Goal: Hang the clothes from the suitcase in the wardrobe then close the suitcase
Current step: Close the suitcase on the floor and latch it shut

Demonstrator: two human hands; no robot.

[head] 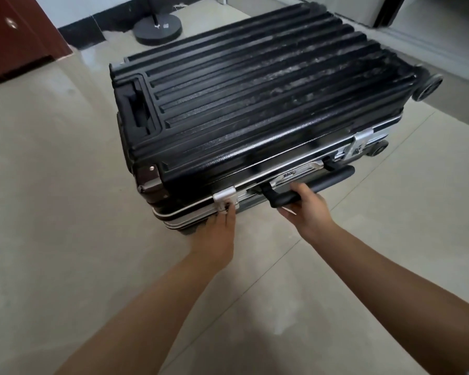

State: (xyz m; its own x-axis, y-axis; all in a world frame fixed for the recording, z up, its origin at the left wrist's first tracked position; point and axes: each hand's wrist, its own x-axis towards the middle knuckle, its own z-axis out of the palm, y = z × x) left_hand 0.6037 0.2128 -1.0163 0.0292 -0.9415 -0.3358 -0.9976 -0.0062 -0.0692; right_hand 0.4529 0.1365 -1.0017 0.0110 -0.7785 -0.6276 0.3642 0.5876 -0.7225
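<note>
While hands grip, ribbed black suitcase (255, 104), shut.

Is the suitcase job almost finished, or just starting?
I cannot tell which. The suitcase lies flat on the floor with its lid down. No clothes or wardrobe show. In hand: the left hand touches the near latch, and the right hand holds the side handle. The far latch is untouched.

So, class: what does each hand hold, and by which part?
The right hand grips the suitcase by its side handle. The left hand holds nothing; its fingertips touch the near latch.
</note>
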